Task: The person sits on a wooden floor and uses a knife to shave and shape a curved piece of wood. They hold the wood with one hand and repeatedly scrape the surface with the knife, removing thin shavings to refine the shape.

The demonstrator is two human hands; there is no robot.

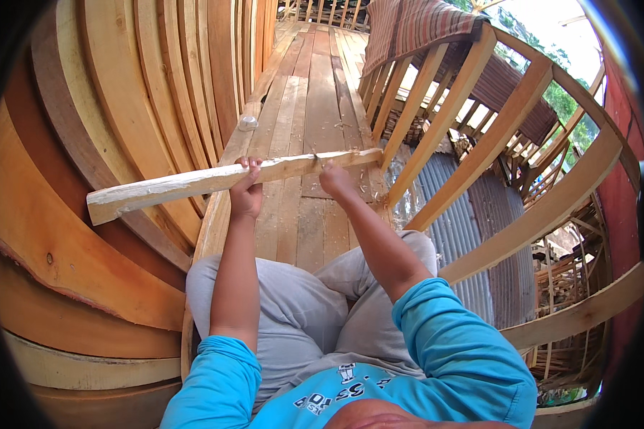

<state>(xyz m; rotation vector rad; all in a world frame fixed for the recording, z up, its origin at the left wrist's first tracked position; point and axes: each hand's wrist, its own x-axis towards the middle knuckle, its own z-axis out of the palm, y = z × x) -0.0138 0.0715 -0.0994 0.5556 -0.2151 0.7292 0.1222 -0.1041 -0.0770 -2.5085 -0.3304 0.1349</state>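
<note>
A long, pale wooden beam (182,184) lies crosswise in front of me, its thick end out to the left and its narrow end near the railing on the right. My left hand (246,190) is wrapped around it near the middle. Farther right, my right hand (333,179) is closed like a fist at the beam's near side. A small dark thing (316,156) shows against the wood beside its fingers; I cannot make out what it is. My legs in grey trousers (286,300) are folded below the beam.
Upright boards form a wall (114,86) on my left. A slatted wooden railing (504,125) runs along the right, with a striped cloth (415,28) over its far part. Shavings and a small clear object (247,123) lie on the plank floor (286,222). Corrugated metal sheets (472,222) show beyond the railing.
</note>
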